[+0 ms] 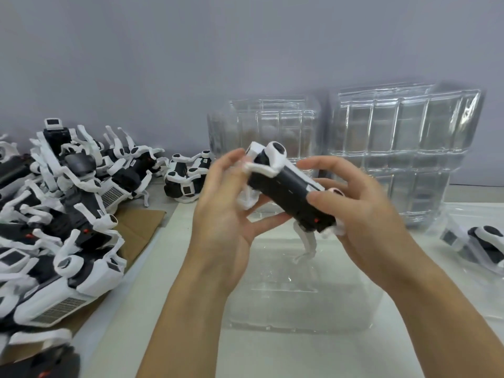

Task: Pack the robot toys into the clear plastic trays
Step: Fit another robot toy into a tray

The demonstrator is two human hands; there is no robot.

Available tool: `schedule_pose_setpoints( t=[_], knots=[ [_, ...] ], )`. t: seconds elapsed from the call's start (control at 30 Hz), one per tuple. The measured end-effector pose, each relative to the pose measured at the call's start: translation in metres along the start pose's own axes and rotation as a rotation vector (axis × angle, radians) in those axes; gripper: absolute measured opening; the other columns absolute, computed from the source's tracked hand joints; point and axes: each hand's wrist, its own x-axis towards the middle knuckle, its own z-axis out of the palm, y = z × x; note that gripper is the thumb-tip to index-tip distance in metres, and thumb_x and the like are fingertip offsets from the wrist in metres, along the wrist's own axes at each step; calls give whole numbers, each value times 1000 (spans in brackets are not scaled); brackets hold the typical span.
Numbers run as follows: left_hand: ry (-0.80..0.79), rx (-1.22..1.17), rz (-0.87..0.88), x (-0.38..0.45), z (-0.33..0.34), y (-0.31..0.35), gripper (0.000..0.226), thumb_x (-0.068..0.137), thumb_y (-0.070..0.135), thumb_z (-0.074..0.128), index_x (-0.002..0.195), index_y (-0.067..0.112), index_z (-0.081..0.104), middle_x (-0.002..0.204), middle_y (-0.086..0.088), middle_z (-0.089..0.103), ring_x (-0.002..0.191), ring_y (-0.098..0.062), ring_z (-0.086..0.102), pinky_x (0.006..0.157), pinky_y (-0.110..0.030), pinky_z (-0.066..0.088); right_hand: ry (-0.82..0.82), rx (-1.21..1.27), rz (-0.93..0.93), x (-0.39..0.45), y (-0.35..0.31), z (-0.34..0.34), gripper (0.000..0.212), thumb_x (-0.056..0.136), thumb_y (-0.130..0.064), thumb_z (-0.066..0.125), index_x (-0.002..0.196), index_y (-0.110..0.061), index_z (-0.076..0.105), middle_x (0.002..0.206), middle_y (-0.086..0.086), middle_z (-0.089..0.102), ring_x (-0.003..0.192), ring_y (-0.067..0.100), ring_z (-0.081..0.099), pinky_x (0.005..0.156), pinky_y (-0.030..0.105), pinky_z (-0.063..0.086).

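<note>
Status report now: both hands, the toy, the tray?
Left hand and right hand both grip one robot toy. Held above empty clear tray. Legs still sticking out. Nothing blocking.

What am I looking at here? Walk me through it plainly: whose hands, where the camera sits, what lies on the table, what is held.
There is no machine here. One picture comes from a camera worn on a person's head, looking forward and down at their two bare hands.

The left hand and the right hand together hold one black-and-white plastic robot dog toy in the air, tilted, with one white leg hanging down.

Directly below it on the pale table lies a clear plastic tray, with no toy in it that I can see. More clear trays stand stacked against the grey wall behind.

On the left, a pile of the same robot toys rests partly on brown cardboard. At the right edge another toy lies, seemingly in clear packaging.
</note>
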Motion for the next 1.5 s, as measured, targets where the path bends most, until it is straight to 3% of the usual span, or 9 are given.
schedule_pose_setpoints(
  t=[0.13,0.27,0.4,0.6,0.77,0.97,1.1,1.37,1.5],
  knots=[
    [22,218,116,1,3,-6,35,97,0,54,124,22,54,115,-4,71,102,-24,71,75,-50,60,50,-360,-90,-1,-3,6,40,80,-20,80,106,-46,65,94,-24,72,81,2,70,63,14,53],
    [-46,364,170,0,-1,-7,24,95,21,59,118,27,60,112,0,72,104,-20,70,87,-45,57,105,-502,-110,1,0,8,36,80,-11,78,102,-38,71,89,-19,71,84,6,67,76,33,58],
    [287,549,325,9,-27,0,15,91,32,56,99,30,68,93,10,75,94,-7,68,81,-33,50,190,-617,-144,2,-1,-2,32,79,-8,77,98,-34,71,84,-22,69,85,1,60,68,11,47],
    [261,840,-58,18,-46,-37,20,96,18,54,93,28,71,90,16,70,89,-6,62,72,-23,44,15,-672,-37,1,4,3,47,77,-10,79,108,-41,66,90,-25,67,89,-8,61,70,7,46],
    [213,770,-136,24,-42,-44,32,93,13,50,82,28,77,83,11,75,89,-15,69,79,-33,53,-60,-897,62,-3,13,8,35,76,-6,69,100,-31,67,92,-12,64,85,14,60,76,40,55],
    [227,696,-114,25,-40,-46,31,91,10,50,77,23,74,82,10,73,92,-17,67,82,-33,52,-71,-922,52,-3,20,10,41,74,-2,69,100,-34,71,93,-15,53,87,6,52,73,29,48],
    [104,658,-141,23,-39,-47,23,85,37,54,86,25,74,91,7,73,95,-15,66,84,-33,50,-60,-868,49,-2,21,8,44,73,-4,72,100,-39,71,91,-20,56,87,-3,51,68,16,42],
    [112,635,-169,26,-38,-49,19,78,38,62,88,28,74,95,6,73,100,-16,66,92,-37,49,-33,-888,0,-4,23,12,40,72,-1,69,98,-32,75,88,-11,60,88,11,55,79,38,52],
    [140,647,-170,27,-40,-52,12,91,28,62,86,30,73,95,6,73,101,-18,65,91,-37,50,-42,-903,-5,-4,24,12,34,72,-2,67,92,-28,73,84,-7,60,84,14,55,75,41,52]
  ],
)
